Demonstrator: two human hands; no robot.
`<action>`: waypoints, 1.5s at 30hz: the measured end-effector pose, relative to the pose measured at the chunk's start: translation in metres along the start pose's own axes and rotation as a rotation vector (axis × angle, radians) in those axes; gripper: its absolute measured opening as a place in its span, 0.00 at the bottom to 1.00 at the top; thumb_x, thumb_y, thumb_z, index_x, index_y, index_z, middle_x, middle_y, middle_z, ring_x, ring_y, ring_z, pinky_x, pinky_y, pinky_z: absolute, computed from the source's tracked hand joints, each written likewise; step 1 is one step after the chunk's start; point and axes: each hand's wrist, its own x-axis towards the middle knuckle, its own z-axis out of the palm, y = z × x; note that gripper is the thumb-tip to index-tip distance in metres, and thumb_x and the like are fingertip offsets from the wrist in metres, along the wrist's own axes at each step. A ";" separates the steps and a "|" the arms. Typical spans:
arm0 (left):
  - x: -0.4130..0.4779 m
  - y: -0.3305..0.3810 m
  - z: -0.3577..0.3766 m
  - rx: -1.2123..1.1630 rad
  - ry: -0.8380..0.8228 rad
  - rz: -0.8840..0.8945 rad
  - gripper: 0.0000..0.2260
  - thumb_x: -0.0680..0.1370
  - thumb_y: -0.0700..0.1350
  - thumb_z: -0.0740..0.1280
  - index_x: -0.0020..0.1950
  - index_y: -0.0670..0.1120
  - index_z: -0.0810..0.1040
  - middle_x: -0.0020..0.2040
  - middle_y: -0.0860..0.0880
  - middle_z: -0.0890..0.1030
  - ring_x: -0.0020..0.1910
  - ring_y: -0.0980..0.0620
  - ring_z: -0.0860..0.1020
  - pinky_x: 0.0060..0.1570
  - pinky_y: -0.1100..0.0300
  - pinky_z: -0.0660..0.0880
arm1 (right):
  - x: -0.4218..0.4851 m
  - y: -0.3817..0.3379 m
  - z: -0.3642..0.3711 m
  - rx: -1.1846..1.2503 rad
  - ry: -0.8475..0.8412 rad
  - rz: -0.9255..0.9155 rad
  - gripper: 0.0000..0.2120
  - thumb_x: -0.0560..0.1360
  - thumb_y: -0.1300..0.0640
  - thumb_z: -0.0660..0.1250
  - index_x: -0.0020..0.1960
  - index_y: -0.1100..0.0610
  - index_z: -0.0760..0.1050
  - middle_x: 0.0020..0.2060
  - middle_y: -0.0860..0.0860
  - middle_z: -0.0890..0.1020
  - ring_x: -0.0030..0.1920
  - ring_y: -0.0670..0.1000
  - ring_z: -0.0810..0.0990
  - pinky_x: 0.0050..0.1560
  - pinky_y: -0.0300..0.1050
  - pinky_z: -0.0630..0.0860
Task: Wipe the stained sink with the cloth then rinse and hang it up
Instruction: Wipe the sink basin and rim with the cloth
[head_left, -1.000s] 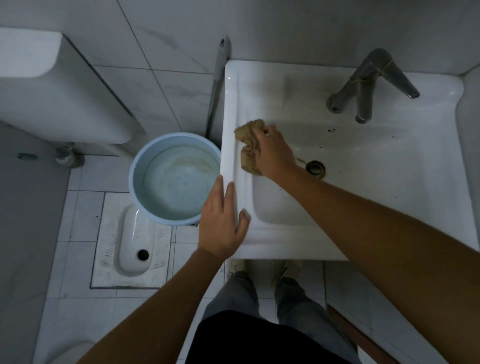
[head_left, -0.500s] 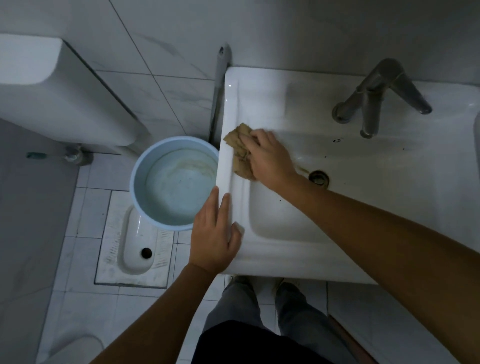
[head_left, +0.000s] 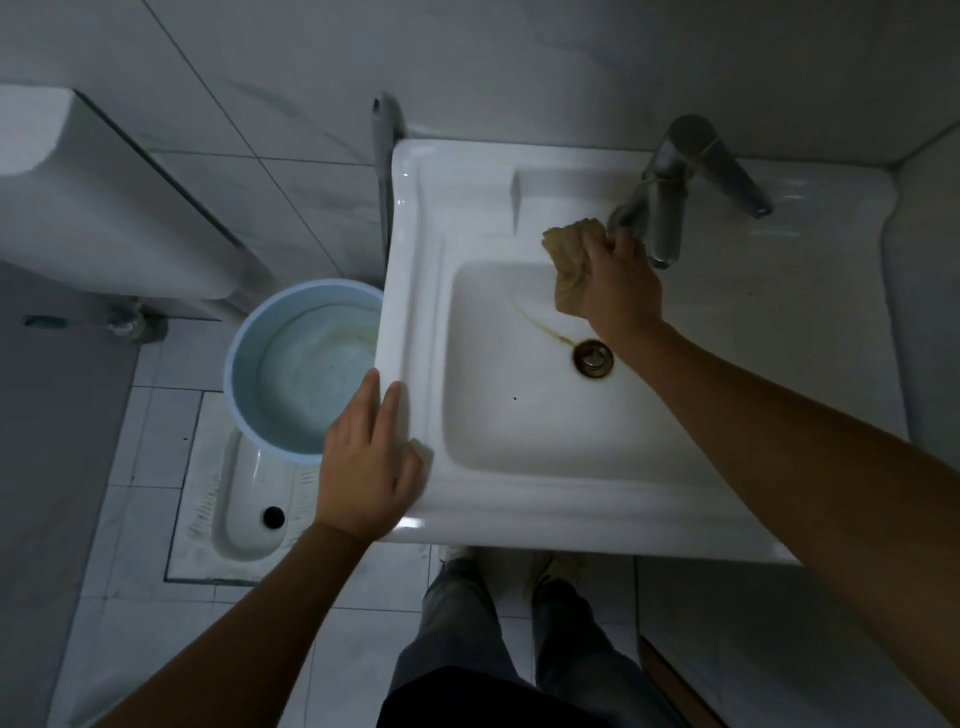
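A white ceramic sink (head_left: 498, 499) fills the middle of the head view. A brown stain streak (head_left: 540, 322) runs down its basin to a rusty drain (head_left: 592, 357). My right hand (head_left: 621, 280) grips a crumpled tan cloth (head_left: 569, 260) against the basin's back wall, just under the metal faucet (head_left: 670, 208). My left hand (head_left: 371, 457) rests flat with straight fingers on the sink's front left rim.
A light blue bucket (head_left: 306, 364) holding water stands on the floor to the left of the sink. Beyond it lie a squat toilet pan (head_left: 244, 499) and a white cistern (head_left: 104, 208). A grey pipe (head_left: 383, 156) runs up the tiled wall. My legs stand below the sink.
My right hand has carried the cloth from the sink's left rim rightward to the back wall of the basin below the faucet. The stain streak is now uncovered. My left hand stays on the rim.
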 end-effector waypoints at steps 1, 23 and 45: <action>-0.001 0.001 0.000 0.008 0.005 0.005 0.30 0.78 0.50 0.61 0.78 0.42 0.62 0.79 0.37 0.61 0.73 0.38 0.67 0.67 0.42 0.70 | 0.000 0.003 -0.002 0.018 -0.017 0.014 0.30 0.75 0.60 0.70 0.74 0.55 0.64 0.68 0.60 0.68 0.63 0.60 0.74 0.55 0.55 0.78; -0.007 0.031 -0.019 0.196 -0.078 -0.067 0.29 0.79 0.53 0.56 0.78 0.43 0.60 0.78 0.36 0.62 0.71 0.34 0.67 0.67 0.36 0.69 | -0.214 0.071 0.000 0.770 -0.171 0.285 0.24 0.75 0.54 0.70 0.70 0.50 0.72 0.61 0.52 0.78 0.59 0.52 0.79 0.62 0.50 0.77; -0.047 0.162 0.004 0.039 -0.149 -0.040 0.10 0.80 0.49 0.63 0.51 0.46 0.82 0.46 0.49 0.83 0.47 0.46 0.79 0.45 0.52 0.76 | -0.243 0.113 -0.015 0.783 -0.188 0.251 0.22 0.75 0.51 0.71 0.68 0.50 0.73 0.56 0.51 0.78 0.54 0.51 0.79 0.57 0.47 0.78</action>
